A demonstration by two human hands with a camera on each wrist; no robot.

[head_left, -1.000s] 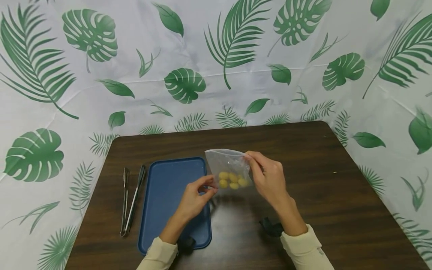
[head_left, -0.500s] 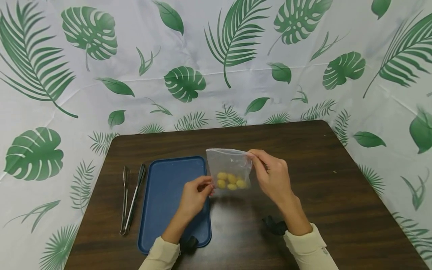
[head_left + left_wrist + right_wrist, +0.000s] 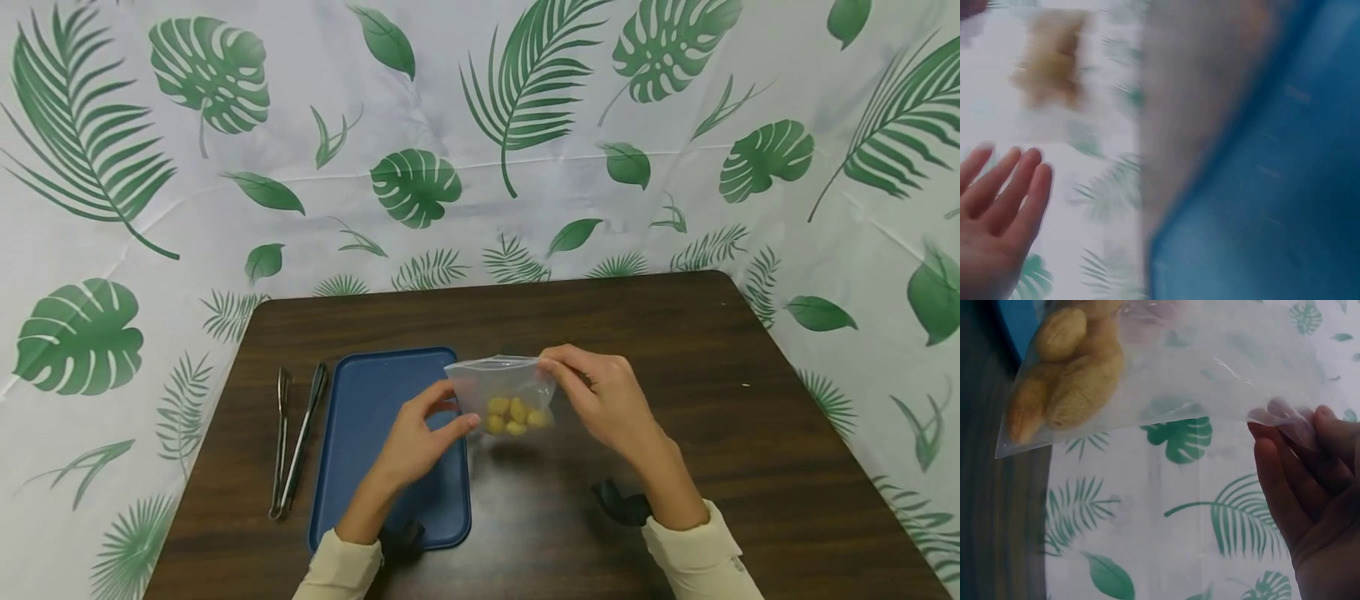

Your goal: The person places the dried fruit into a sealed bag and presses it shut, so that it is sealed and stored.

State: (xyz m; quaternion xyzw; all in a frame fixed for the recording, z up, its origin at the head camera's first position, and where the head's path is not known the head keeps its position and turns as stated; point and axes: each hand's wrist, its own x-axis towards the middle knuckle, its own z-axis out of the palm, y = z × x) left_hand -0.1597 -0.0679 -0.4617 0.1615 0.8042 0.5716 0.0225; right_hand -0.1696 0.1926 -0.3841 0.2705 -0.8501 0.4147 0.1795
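Observation:
A clear zip-top bag [image 3: 480,379] hangs over the table, right of the blue tray [image 3: 367,417]. Low inside it lie several yellow-tan, oblong lumps [image 3: 1088,387] that look like small potatoes. My right hand [image 3: 596,396] pinches the bag's upper right corner between thumb and fingers. At the bag's left edge is my left hand [image 3: 416,433], its thumb in front and its fingertips partly behind the plastic. The left wrist view shows those fingers [image 3: 1025,194] straight and spread, with the bag's contents [image 3: 1054,65] blurred beyond.
Metal tongs [image 3: 300,446] lie on the dark wooden table [image 3: 675,333], left of the tray. Behind the table hangs a white cloth [image 3: 315,242] with green leaf prints. Dark straps [image 3: 622,504] sit at the wrists.
The bag has come down a little and its mouth has shifted slightly left. My left fingers have spread from their earlier pinch at the bag's lower left. The right hand keeps its hold.

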